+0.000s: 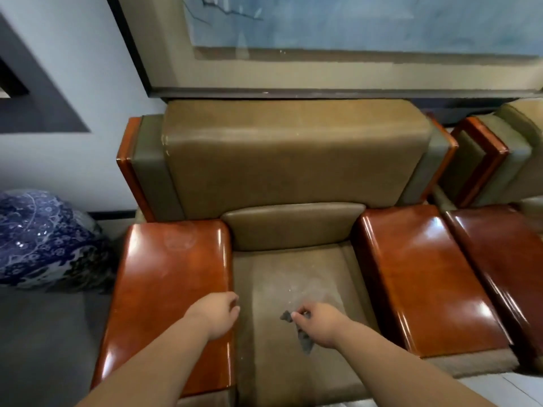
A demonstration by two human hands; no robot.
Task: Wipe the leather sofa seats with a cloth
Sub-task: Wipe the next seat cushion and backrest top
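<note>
Two hands reach out before me. My left hand rests with loosely curled fingers on the inner edge of the glossy wooden armrest, holding nothing. My right hand pinches a small dark cloth against the dusty seat. Beyond rises the tan backrest, then a framed painting.

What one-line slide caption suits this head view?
Right hand pinches a dark cloth on the dusty leather seat; left hand rests by the wooden armrest.
</note>
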